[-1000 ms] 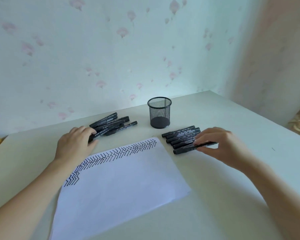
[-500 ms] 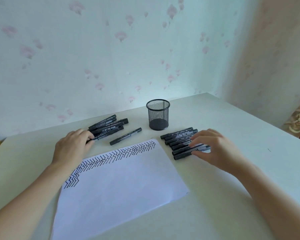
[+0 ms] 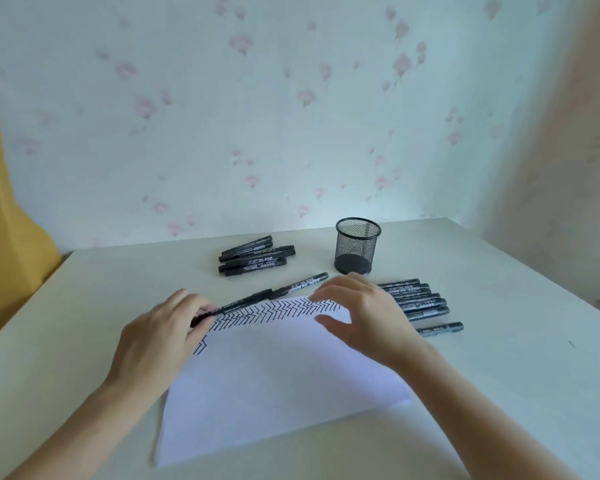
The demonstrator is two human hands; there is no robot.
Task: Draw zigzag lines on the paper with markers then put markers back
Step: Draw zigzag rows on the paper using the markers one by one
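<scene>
White paper (image 3: 278,382) lay flat on the table (image 3: 499,375), zigzag rows along its far edge; the left hand (image 3: 160,337) pinched one black marker (image 3: 243,303) at that edge, a second loose marker (image 3: 300,286) just beyond. The right hand (image 3: 364,317) hovered over the paper's far right corner, fingers spread, gripping nothing. Marker pile (image 3: 257,259) far left, marker row (image 3: 420,303) right, mesh cup (image 3: 356,251) between them.

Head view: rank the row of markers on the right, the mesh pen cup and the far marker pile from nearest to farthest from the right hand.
From the right hand:
1. Row of markers, just beyond its knuckles on the right, partly hidden by it.
2. Mesh pen cup, straight behind the fingertips.
3. Far marker pile, back left, past the held marker.
</scene>
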